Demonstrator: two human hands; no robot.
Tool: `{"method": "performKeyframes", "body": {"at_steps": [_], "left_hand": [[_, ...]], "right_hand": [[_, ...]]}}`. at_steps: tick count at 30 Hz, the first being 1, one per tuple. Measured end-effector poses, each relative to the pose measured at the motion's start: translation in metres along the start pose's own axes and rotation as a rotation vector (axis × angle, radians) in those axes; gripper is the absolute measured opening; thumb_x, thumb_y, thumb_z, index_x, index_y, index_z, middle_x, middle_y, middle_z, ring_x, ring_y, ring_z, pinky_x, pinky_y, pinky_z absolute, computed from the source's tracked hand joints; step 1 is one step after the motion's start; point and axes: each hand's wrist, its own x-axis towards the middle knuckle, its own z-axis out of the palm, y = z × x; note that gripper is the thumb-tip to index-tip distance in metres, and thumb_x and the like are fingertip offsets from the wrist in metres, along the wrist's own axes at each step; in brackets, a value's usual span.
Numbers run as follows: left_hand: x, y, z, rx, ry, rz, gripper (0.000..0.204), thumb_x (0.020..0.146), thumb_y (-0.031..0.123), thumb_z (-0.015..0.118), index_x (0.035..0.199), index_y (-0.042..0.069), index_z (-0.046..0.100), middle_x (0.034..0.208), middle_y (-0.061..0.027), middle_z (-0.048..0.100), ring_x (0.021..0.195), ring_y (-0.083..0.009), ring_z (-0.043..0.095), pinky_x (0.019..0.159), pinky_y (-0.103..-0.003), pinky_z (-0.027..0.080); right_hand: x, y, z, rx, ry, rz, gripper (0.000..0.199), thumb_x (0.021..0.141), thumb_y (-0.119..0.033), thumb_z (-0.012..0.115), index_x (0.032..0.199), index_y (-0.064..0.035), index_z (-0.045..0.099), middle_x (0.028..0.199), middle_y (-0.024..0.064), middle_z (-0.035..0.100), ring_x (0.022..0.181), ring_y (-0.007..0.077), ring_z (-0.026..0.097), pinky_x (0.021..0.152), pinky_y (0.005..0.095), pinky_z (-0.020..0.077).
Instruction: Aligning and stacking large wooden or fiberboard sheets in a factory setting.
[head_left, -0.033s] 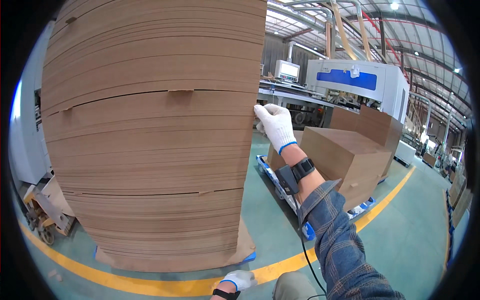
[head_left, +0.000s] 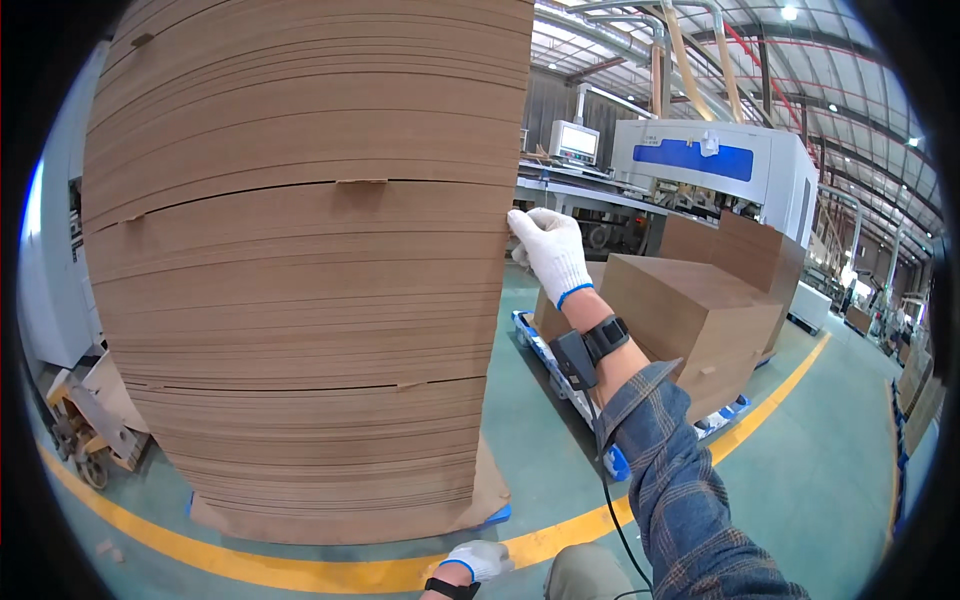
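Observation:
A tall stack of thin brown boards (head_left: pixel 300 270) fills the left and middle of the view, rising past the top edge. My right hand (head_left: pixel 550 245), in a white knit glove with a blue cuff, is raised at the stack's right edge. Its fingers are curled with the tips close together by the board edges; whether anything is between them is hidden. My left hand (head_left: pixel 482 560), gloved too, hangs low near the bottom edge, in front of the stack's base. Mostly its back shows, and its fingers are largely hidden.
To the right, another block of brown boards (head_left: pixel 690 300) stands on a blue-and-white pallet (head_left: pixel 615 462). Behind is a white-and-blue machine (head_left: pixel 710 160) with a monitor (head_left: pixel 575 142). A yellow floor line (head_left: pixel 330 573) curves past the stack. A black cable (head_left: pixel 612 505) hangs from my right wrist.

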Motion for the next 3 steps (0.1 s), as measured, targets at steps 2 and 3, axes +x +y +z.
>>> {"method": "performKeyframes", "body": {"at_steps": [2, 3], "left_hand": [[-0.001, 0.0046, -0.0036, 0.032, -0.005, 0.003, 0.051, 0.099, 0.049, 0.054, 0.13, 0.013, 0.073, 0.129, -0.0163, 0.075, 0.122, -0.0385, 0.069, 0.104, -0.048, 0.053], [0.0007, 0.0038, -0.0024, 0.02, -0.007, -0.007, 0.052, 0.099, 0.05, 0.055, 0.131, 0.013, 0.073, 0.132, -0.0169, 0.074, 0.125, -0.037, 0.068, 0.106, -0.048, 0.052]], "right_hand": [[0.0034, 0.0056, 0.003, 0.028, 0.032, -0.05, 0.031, 0.098, -0.03, 0.075, 0.093, 0.0002, 0.078, 0.072, 0.0041, 0.071, 0.063, 0.0099, 0.063, 0.063, 0.0282, 0.0492], [0.0053, 0.0091, 0.0076, 0.061, 0.062, -0.098, 0.031, 0.098, -0.031, 0.075, 0.099, 0.0002, 0.08, 0.074, 0.005, 0.072, 0.065, 0.0109, 0.064, 0.065, 0.0291, 0.0515]]}}
